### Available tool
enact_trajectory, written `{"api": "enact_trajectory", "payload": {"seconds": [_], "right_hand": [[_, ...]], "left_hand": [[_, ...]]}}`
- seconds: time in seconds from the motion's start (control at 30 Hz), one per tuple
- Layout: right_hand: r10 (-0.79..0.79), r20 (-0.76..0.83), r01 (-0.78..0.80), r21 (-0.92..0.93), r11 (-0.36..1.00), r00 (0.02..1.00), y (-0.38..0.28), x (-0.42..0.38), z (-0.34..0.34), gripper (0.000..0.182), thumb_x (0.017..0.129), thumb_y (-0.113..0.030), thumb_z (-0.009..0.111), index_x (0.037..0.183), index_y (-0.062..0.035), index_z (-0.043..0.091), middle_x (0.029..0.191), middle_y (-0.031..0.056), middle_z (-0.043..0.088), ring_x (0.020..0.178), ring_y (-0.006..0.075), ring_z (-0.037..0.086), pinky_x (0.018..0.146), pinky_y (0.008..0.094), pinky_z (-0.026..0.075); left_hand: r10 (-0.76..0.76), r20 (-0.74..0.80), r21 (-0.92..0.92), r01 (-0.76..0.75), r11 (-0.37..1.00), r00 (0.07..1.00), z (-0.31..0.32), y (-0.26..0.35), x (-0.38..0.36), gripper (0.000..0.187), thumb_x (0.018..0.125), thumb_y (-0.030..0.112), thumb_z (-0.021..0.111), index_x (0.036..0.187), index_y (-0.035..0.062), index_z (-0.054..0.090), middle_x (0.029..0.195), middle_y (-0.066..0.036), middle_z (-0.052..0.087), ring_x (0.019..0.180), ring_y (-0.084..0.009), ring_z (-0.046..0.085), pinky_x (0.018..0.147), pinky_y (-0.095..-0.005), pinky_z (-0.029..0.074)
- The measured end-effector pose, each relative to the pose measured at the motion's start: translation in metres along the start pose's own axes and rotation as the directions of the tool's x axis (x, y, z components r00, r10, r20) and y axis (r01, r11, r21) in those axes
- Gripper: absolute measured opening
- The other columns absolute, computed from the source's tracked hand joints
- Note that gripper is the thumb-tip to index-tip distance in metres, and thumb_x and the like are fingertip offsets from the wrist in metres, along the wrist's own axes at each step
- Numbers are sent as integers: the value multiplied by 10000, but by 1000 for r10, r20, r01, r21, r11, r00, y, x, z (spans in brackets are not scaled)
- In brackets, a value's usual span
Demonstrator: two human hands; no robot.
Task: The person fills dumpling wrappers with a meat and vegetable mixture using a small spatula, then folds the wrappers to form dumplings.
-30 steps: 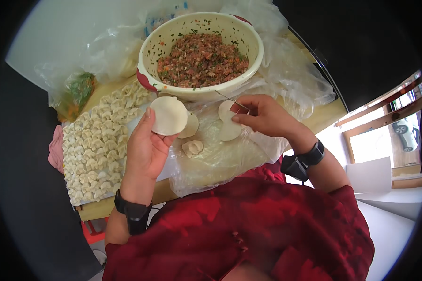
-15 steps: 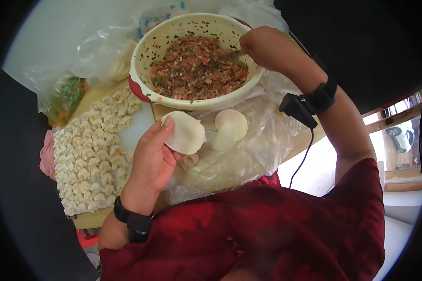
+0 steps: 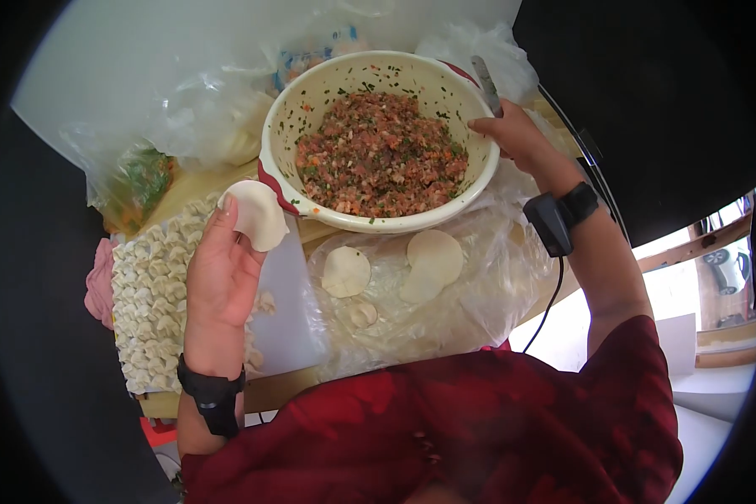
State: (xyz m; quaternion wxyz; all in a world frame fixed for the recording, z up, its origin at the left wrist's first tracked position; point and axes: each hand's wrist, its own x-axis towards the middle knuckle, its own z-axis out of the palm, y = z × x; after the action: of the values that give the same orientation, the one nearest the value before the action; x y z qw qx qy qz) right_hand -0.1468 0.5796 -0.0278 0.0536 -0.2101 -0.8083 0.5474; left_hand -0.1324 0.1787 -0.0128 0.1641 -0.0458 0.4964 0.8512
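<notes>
Between the thumb and fingers of my left hand (image 3: 220, 281) is a round, pale dumpling wrapper (image 3: 262, 217). That hand is over the right side of the rows of dumplings (image 3: 153, 290), left of the bowl. My right hand (image 3: 519, 139) is at the right rim of a large cream bowl (image 3: 378, 225) with red handles. A flat metal utensil (image 3: 485, 82) sticks up from its grip; my hand hides the other end. Minced meat filling (image 3: 382, 155) with green and orange bits lies in the bowl.
More wrappers (image 3: 435, 262) and a single wrapper (image 3: 345, 271) lie on clear plastic (image 3: 487, 290) in front of the bowl. A white board (image 3: 298, 332) carries the dumplings. Plastic bags (image 3: 214, 118) stand behind. A pink cloth (image 3: 101, 281) hangs at the left edge.
My left hand has moved left with its wrapper, away from the plastic. My right hand has drawn the utensil out of the filling to the bowl's right rim. The view has shifted slightly.
</notes>
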Motion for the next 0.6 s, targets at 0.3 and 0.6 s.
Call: {"api": "enact_trajectory", "payload": {"seconds": [0.3, 0.6], "right_hand": [[-291, -131, 307, 123, 944, 948, 28, 13, 7, 326, 758, -110, 647, 1029, 49, 560, 871, 96, 608, 754, 178, 599, 676, 315, 494], [-596, -284, 632, 52, 773, 751, 17, 89, 33, 325, 778, -171, 659, 1017, 26, 558, 864, 94, 642, 764, 174, 623, 695, 334, 503]], "left_hand": [[-88, 45, -40, 89, 995, 995, 9, -12, 2, 362, 965, 261, 565, 1238, 27, 525, 1165, -80, 620, 1046, -183, 622, 883, -325, 537], [111, 33, -67, -109, 992, 993, 17, -9, 69, 409, 982, 265, 537, 1309, 30, 464, 1278, -80, 558, 1175, -199, 547, 984, -338, 479]]}}
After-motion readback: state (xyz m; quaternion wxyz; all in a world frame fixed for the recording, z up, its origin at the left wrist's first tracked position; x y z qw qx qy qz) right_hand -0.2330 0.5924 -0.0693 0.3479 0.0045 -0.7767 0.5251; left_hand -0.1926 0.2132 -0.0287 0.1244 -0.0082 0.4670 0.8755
